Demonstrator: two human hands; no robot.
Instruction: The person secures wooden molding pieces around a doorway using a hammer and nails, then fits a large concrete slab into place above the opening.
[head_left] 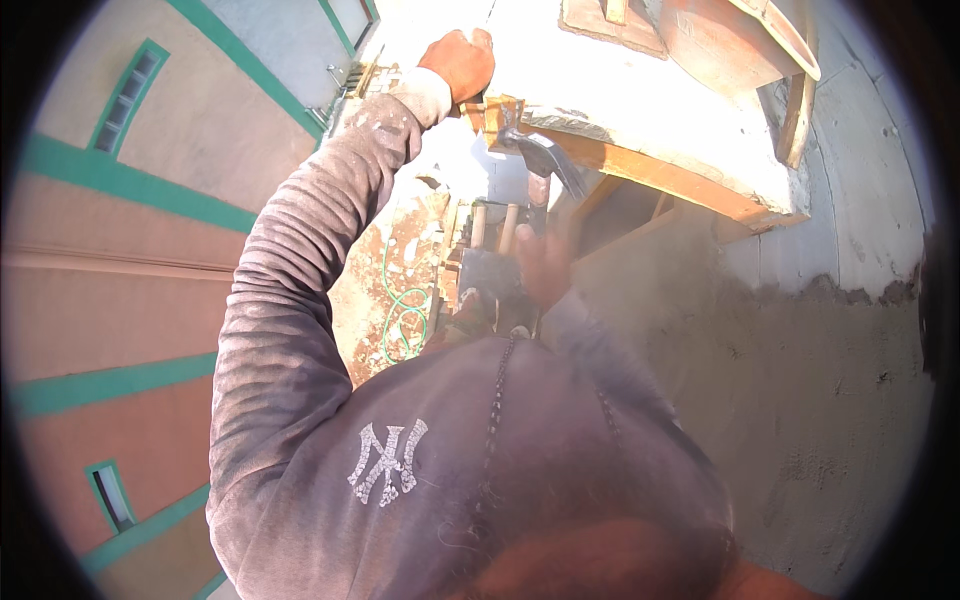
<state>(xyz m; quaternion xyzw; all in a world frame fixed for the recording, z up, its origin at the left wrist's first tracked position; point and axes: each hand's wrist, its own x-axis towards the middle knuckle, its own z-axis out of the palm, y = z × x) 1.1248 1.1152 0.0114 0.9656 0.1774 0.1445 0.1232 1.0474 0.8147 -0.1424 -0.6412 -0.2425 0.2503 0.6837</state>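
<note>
My left hand (460,66) is raised at the far edge of a sunlit ledge, its fingers curled closed. What they hold is lost in the glare. Just below it, a short wooden piece (503,112) sits at the end of a long timber board (640,172) along the ledge. A claw hammer (545,158) has its head against or very near that wooden piece. My right hand (545,262), smeared by motion, is below the hammer head and appears closed round its handle, which is mostly blurred.
Two wooden handles (508,228) stand up by a dark pouch (490,272) at my front. A green hose (402,318) lies on the rubble-strewn ground far below. At upper right, a mortar-stained tub (735,45) rests on the ledge. A rough plastered wall (780,400) rises close on my right.
</note>
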